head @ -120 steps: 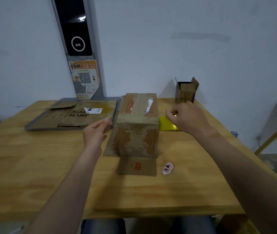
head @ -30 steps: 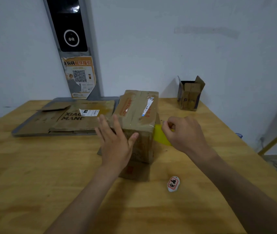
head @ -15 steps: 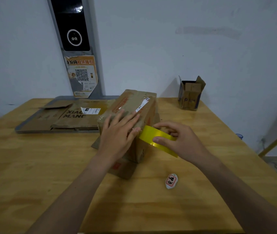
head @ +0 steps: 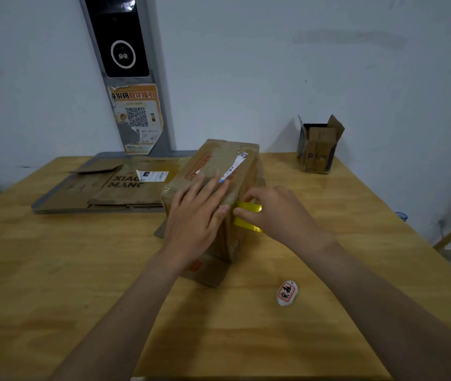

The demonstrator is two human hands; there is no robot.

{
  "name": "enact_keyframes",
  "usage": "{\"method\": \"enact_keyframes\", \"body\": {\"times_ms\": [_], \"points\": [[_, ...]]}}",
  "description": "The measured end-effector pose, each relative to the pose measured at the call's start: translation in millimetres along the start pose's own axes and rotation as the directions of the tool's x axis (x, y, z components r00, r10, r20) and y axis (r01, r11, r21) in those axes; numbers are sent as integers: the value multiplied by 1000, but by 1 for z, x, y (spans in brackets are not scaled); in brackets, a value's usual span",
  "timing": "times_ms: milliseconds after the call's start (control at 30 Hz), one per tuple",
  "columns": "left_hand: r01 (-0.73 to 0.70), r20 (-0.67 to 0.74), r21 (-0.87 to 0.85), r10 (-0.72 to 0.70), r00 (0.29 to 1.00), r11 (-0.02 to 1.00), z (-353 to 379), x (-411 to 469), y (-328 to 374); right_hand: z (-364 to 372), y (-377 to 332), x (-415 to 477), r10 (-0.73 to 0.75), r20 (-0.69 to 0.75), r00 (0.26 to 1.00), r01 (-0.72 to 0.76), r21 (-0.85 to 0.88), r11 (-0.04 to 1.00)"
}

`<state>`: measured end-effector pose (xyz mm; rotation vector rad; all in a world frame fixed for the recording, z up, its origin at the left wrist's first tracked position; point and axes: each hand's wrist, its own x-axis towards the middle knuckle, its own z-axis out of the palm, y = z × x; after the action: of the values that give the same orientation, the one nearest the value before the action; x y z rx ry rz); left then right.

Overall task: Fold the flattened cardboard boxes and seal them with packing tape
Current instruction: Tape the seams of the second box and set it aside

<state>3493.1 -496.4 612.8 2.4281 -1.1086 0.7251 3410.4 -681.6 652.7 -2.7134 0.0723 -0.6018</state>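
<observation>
As yellow tape [head: 249, 207] now meets box [head: 220, 160], right fingers [head: 244, 213] pinching it (near edge), left fingers [head: 208, 188] flat atop.

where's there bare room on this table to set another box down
Free: the table at near left, in front of the flattened cardboard boxes, and at right between the small open box and the white tag. Crowded: the middle, round the cardboard box and yellow tape.

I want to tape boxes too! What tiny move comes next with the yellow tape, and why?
Probably press the yellow tape down onto the box: the right hand pinches it beside the edge while the left hand lies flat on top.
</observation>
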Motion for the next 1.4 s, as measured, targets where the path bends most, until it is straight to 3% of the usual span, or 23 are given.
{"method": "enact_keyframes", "body": {"times_ms": [67,167,267,300,367,433,500,767,867,1100,1200,1300,1400], "points": [[12,-33,-156,-17,999,988,-3,0,-6,5,-3,5,5,3,1000,-5,-30,1000],[62,-135,-530,-156,979,846,-10,-2,-17,4,-3,6,24,2,1000,-24,-23,999],[225,-236,-594,-434,869,773,-7,-6,-29,5,-3,4,10,-3,1000,-10,36,999],[327,-201,-623,-549,811,711,-5,-8,-32,5,-3,3,3,-6,1000,-3,47,999],[495,-5,-735,-734,680,464,-2,-12,-38,6,-4,2,-6,-10,1000,7,55,998],[540,189,-797,-738,648,270,2,-16,-42,7,-3,1,-12,4,1000,12,65,998],[545,236,-784,-671,703,296,3,-19,-41,7,0,1,10,14,1000,-12,109,994],[433,156,-737,-493,856,518,-6,-8,-22,-7,27,-8,131,33,991,-135,207,969],[397,127,-684,-437,891,611,-11,-2,-12,-9,36,-15,122,53,991,-129,144,981],[330,117,-609,-330,937,721,-28,22,-6,-11,45,-19,-6,-182,983,-7,-67,998],[289,80,-592,-302,950,752,-40,36,0,-16,46,-16,-130,-267,955,93,-148,985],[249,55,-442,-251,966,862,-62,62,6,-13,36,-10,-269,-333,904,197,-236,952],[207,70,-273,-195,978,940,-89,87,6,-13,21,-3,-328,-384,863,273,-192,943]]}}
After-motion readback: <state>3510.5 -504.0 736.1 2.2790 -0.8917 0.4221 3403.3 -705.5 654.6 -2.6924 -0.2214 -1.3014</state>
